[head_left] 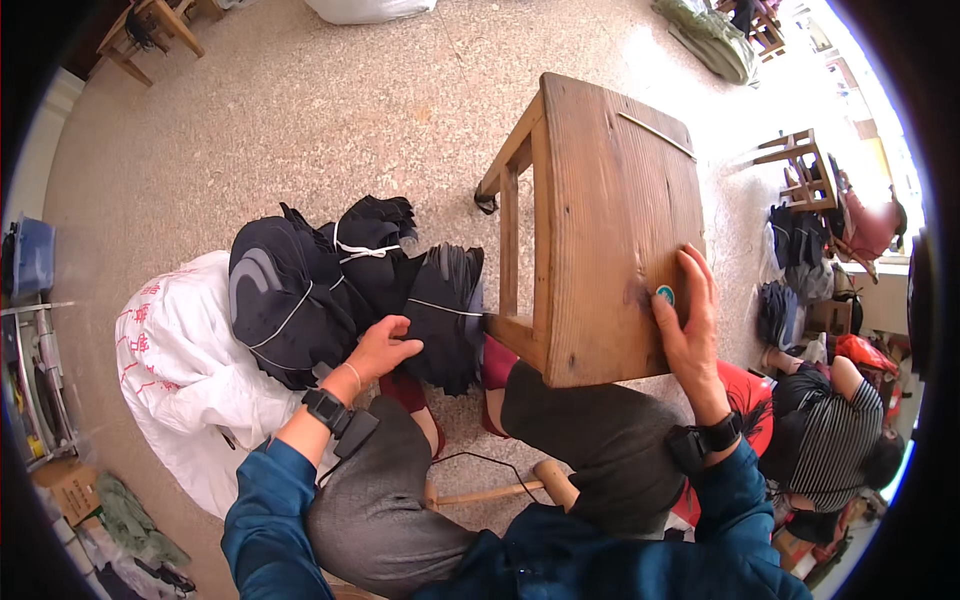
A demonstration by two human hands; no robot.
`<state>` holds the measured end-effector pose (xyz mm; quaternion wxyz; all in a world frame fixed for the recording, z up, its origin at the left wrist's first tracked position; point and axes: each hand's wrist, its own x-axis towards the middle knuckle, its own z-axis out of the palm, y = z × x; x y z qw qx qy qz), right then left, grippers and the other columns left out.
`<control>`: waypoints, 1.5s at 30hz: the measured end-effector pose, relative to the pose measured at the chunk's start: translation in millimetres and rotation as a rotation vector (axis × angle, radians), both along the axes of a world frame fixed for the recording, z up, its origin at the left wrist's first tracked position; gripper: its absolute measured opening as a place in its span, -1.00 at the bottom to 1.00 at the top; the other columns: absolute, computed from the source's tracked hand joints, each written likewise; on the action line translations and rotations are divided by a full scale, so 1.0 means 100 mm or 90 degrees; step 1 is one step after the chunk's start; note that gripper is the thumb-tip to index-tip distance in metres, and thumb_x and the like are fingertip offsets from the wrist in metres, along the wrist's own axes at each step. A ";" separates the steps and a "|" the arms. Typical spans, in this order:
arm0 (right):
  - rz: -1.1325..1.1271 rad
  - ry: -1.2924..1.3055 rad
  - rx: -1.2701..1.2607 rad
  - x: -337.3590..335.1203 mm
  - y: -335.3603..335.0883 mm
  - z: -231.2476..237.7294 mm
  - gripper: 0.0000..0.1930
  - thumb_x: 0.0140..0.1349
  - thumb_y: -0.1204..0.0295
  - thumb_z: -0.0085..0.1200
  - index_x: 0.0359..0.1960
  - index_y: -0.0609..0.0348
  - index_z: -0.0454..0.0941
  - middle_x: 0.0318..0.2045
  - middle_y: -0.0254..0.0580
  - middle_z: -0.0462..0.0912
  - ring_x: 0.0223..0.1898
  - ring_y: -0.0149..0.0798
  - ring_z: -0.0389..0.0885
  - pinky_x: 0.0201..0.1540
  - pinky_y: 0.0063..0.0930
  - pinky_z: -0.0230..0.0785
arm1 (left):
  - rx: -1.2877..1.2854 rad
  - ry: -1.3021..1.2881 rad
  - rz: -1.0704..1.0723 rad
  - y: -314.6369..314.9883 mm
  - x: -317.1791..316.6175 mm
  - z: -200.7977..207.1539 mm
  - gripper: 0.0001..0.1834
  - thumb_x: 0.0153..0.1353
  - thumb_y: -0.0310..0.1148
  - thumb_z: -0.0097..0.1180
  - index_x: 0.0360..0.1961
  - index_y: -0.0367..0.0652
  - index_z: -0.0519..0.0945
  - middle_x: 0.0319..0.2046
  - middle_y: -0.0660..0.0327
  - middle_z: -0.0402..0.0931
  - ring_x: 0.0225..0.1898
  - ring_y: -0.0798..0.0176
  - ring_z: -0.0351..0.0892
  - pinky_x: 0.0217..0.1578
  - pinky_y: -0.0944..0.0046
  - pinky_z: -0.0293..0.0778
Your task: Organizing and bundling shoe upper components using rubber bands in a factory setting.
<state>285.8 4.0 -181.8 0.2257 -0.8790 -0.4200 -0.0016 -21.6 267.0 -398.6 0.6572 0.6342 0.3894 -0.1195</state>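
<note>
My left hand point(378, 352) is beside the bundles of black fabric pieces, with its thumb and forefinger apart. Its fingertips are close to or touching the right-hand bundle point(445, 315), which is tied with a pale cord; exact contact is hard to tell. Against it lean a larger tied bundle point(275, 300) with grey curved marks and a third bundle point(370, 228) knotted with white string. My right hand point(692, 335) lies with fingers stretched on the wooden stool's top point(610, 220). Its thumb tip meets a small round teal disc point(665, 294). A thin pale cord point(655, 135) lies across the far end.
A white sack point(185, 350) with red print lies left of the bundles. On the right, a person in a striped top point(825, 420) sits near a red cloth point(745, 400). Wooden stools point(805, 170) and more dark bundles point(775, 310) stand farther right. Blue bin point(35, 258) far left.
</note>
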 end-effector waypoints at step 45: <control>-0.333 0.808 0.251 1.23 -1.01 -0.48 -0.52 0.45 0.05 0.02 0.14 0.20 0.49 0.00 -0.29 0.60 -0.02 -0.41 0.56 0.07 -0.48 0.43 | 0.017 0.063 0.088 0.06 0.46 -0.22 -0.48 -0.11 -0.38 0.50 -0.14 -0.37 0.55 -0.24 0.11 0.63 -0.23 0.27 0.63 -0.14 0.29 0.58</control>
